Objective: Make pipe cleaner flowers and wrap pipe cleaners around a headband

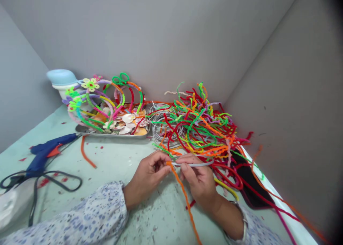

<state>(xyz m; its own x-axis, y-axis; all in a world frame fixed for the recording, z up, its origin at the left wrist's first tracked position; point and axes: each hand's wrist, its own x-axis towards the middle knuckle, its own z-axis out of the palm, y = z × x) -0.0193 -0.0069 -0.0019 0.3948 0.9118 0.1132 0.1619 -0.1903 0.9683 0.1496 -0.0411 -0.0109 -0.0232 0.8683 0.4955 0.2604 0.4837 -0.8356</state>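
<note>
My left hand [147, 177] and my right hand [199, 180] meet over the pale green table [112, 159], both pinched closed. Between them runs a thin grey headband [197, 164], and an orange pipe cleaner [184, 196] hangs from the pinch point down toward me. The left fingers pinch the orange pipe cleaner's end against the band. The right fingers grip the band just beside it. A tangled heap of coloured pipe cleaners [199, 127] lies just beyond my hands.
A metal tray [112, 133] at the back left holds decorated headbands [104, 98] and shell-like pieces. A blue glue gun [46, 153] with its black cord [57, 182] lies at left. Wire rings [166, 128], a light blue bowl [61, 78] and a loose orange pipe cleaner [86, 155] are nearby. Grey walls close the corner.
</note>
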